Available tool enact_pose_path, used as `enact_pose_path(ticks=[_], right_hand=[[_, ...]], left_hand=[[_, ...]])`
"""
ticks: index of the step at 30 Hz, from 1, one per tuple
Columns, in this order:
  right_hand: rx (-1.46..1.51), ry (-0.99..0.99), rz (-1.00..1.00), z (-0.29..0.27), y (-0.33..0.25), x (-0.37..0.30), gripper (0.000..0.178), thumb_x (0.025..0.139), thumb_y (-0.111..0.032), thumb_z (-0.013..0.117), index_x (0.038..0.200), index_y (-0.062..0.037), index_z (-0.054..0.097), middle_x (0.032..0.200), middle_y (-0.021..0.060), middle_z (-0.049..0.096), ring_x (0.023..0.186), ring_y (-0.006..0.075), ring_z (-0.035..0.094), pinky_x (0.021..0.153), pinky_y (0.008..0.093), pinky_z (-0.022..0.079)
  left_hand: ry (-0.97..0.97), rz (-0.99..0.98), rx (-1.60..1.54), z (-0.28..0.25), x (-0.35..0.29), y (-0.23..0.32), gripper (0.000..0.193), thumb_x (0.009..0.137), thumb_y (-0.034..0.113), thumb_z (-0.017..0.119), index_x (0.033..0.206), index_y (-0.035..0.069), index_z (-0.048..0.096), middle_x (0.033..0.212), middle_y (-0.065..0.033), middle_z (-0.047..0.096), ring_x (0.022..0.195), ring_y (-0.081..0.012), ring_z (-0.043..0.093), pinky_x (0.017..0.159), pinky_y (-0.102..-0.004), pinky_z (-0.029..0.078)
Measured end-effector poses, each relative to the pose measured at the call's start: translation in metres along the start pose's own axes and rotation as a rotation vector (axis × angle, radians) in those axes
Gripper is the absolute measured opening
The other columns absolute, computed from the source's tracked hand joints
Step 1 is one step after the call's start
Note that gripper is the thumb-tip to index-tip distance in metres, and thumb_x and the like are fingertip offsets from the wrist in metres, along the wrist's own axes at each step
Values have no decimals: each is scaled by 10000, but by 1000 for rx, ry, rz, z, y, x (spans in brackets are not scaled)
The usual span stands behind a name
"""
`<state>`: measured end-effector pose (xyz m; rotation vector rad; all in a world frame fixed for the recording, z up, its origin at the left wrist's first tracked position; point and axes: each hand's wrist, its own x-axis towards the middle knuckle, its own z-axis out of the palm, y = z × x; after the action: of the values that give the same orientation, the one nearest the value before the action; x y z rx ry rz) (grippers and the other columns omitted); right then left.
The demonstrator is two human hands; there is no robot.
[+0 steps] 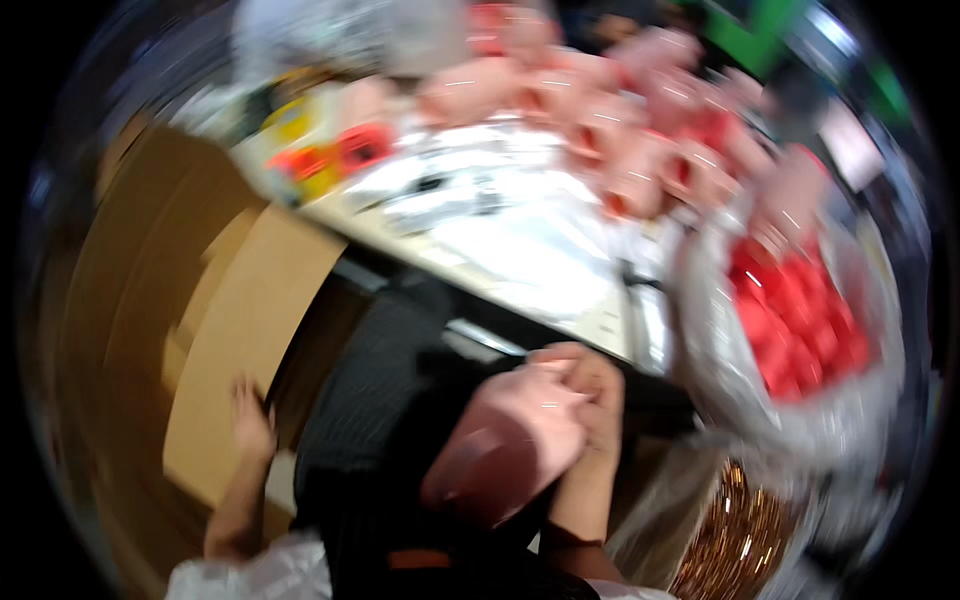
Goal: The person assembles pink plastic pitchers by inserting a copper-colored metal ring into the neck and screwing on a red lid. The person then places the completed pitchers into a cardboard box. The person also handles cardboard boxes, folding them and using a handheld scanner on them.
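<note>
My right hand [595, 400] gripped the pink hollow piece [510, 435] near my body by its upper end; it seemed light, stiff, slick, best held there. Blur hid whether my left hand [252, 425] pinched the cardboard flap [250, 320].

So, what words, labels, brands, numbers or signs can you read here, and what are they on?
None can be read; the picture is blurred.
Shiny packages on the table: dark marks, too blurred to read.
Table's near edge: faint marks, too small to read.
Pink part in the right hand: no readable text.
Cardboard flap: no readable text.
</note>
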<state>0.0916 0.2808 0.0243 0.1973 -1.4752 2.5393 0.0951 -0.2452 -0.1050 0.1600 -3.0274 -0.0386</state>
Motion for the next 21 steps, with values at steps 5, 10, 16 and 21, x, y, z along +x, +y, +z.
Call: enact_pose_path(ticks=[5, 10, 16, 21], right_hand=[[76, 58, 118, -14, -5, -1, 324, 827, -268, 770, 885, -38, 549, 1349, 227, 557, 1226, 306, 589, 1037, 412, 463], [-7, 125, 258, 4, 5, 22, 250, 816, -108, 716, 842, -93, 467, 1217, 117, 627, 1051, 123, 574, 920, 273, 464], [-339, 209, 429, -28, 44, 24, 293, 859, -219, 789, 819, -99, 524, 832, 21, 625, 769, 71, 561, 659, 231, 460], [387, -44, 244, -27, 39, 37, 466, 864, -241, 752, 1204, -24, 517, 1268, 274, 627, 1189, 345, 630, 1018, 427, 521]], left_hand=[[164, 78, 225, -33, 121, 12, 600, 724, 251, 885, 1180, -15, 601, 1162, -222, 643, 1080, -381, 632, 929, -465, 510], [-646, -83, -149, -52, 237, 24, 552, 629, 130, 910, 1050, -72, 616, 1030, -256, 697, 1018, -369, 688, 903, -456, 547], [-54, -118, -387, 54, 186, -45, 356, 784, 9, 771, 1096, -27, 604, 1037, -216, 693, 970, -344, 689, 839, -417, 553], [27, 88, -260, 10, 111, 31, 592, 777, 26, 809, 1301, -85, 559, 1200, -258, 635, 1174, -395, 604, 1000, -411, 488]])
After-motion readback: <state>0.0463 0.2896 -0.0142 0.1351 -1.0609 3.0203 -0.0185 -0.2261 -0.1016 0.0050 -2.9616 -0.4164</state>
